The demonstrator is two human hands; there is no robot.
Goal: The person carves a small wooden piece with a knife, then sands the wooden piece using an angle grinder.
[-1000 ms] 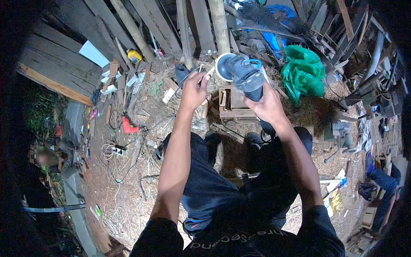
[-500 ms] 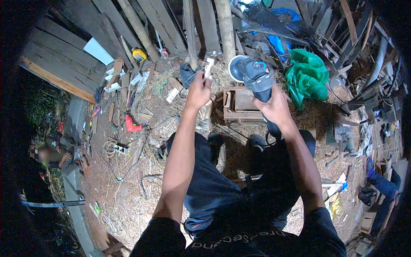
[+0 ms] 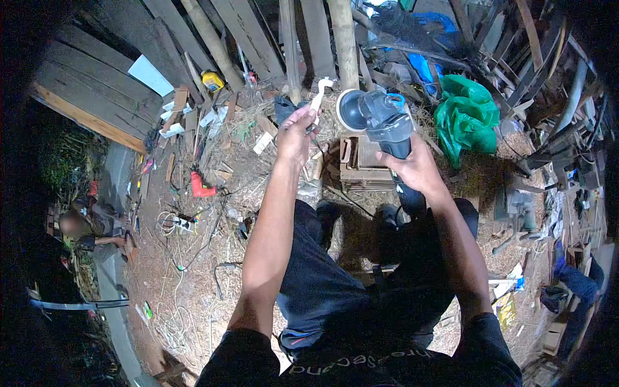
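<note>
My left hand [image 3: 296, 137] is closed around the lower end of a small, pale, curved carved piece [image 3: 318, 98], whose hooked tip points up. My right hand [image 3: 416, 166] grips the body of an angle grinder [image 3: 389, 122], dark with a translucent guard. On the grinder's head sits a round disc [image 3: 351, 110] with a pale rim, turned toward the carved piece. A narrow gap separates disc and piece. Below the grinder stands a stack of brown wooden boards [image 3: 362, 164], partly covered by my right hand and the tool.
A green plastic bag [image 3: 465, 119] lies right of the grinder. Wooden planks and posts [image 3: 343, 42] lean at the back. A red power tool [image 3: 201, 186], cables [image 3: 177, 226] and wood shavings cover the ground. Another person [image 3: 90, 226] sits at the far left.
My left hand has rolled over, and the carved piece stands a little higher. The grinder has turned so its disc shows more of its dark face. The person at left has stretched an arm out.
</note>
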